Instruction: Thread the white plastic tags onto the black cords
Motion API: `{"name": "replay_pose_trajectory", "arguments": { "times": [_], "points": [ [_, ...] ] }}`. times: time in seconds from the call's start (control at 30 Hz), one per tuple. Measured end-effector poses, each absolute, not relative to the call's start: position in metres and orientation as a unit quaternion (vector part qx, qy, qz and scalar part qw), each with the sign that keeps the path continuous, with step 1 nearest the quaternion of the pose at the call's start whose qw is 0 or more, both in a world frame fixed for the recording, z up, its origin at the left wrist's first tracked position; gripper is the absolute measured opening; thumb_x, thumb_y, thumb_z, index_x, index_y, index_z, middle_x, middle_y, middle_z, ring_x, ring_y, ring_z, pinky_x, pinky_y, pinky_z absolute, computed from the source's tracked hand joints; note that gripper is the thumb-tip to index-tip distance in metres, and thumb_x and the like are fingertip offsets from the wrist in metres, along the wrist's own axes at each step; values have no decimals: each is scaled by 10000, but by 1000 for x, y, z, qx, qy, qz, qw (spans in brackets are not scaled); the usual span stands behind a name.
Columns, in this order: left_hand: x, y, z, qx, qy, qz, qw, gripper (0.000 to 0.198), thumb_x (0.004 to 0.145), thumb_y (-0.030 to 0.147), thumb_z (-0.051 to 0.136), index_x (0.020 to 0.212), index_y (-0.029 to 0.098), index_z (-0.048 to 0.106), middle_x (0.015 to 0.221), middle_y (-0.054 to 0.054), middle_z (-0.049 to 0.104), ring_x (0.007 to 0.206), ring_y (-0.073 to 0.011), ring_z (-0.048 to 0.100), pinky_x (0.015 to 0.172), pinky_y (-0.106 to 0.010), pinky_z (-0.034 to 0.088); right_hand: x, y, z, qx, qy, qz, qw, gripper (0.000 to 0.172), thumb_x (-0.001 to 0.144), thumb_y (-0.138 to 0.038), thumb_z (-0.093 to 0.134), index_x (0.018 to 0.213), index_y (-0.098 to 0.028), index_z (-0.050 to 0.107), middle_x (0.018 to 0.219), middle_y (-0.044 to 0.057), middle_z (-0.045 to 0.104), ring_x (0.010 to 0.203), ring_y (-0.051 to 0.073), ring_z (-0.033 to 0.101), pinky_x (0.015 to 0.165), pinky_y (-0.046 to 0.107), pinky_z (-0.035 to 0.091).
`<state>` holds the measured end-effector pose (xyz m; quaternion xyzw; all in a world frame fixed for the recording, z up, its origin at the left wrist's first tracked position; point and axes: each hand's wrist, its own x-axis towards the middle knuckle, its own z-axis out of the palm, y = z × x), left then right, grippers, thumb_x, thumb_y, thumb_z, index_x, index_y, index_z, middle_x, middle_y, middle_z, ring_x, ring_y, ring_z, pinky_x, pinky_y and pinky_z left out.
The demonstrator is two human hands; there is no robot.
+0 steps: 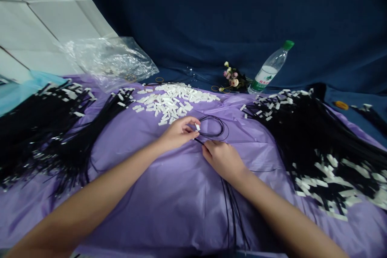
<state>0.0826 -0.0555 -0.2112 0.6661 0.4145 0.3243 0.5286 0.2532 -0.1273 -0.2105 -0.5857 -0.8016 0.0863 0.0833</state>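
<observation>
My left hand (179, 133) pinches a small white plastic piece (197, 127) between thumb and fingers. Close beside it, my right hand (223, 158) is closed around thin black cords (198, 141), whose ends reach toward the left fingertips. Beyond the hands the black cords curve into a loose loop (222, 125), while their other ends (231, 213) hang below my right wrist. A spread pile of white plastic pieces (169, 102) lies just past my left hand on the purple cloth (157, 201). Whether the white piece touches the cords is too small to tell.
Black cord bundles with white ends lie at left (60, 125) and right (305, 129). At the back are a clear plastic bag (111, 60), small artificial flowers (232, 78) and a tilted green-capped bottle (270, 68). An orange ring (341, 105) rests at far right, before a dark blue curtain (211, 12).
</observation>
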Motion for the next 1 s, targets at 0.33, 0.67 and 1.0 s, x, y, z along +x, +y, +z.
{"name": "replay_pose_trajectory", "arguments": {
  "times": [0.33, 0.67, 1.0],
  "points": [
    [91, -56, -221, 532, 442, 440, 573, 195, 796, 184, 574, 936, 199, 438, 842, 11, 577, 682, -106, 633, 582, -225, 483, 257, -132, -211, -576, -798, 137, 114, 163, 923, -266, 481, 988, -186, 607, 852, 35, 702, 716, 172, 665, 601, 244, 395],
    [117, -56, -218, 436, 428, 505, 610, 248, 770, 164, 555, 960, 232, 410, 821, 32, 533, 500, -52, 490, 334, -143, 266, 241, -139, -213, -563, -807, 130, 124, 183, 918, -282, 478, 931, -191, 635, 850, 42, 682, 685, 174, 640, 562, 259, 349],
    [106, -56, -217, 357, 341, 530, 690, 309, 708, 114, 573, 951, 237, 426, 742, 52, 537, 360, -35, 408, 313, -154, 118, 246, -138, -210, -563, -778, 224, 167, 165, 911, -247, 488, 880, -213, 647, 796, 2, 688, 641, 127, 612, 591, 232, 366]
  ]
}}
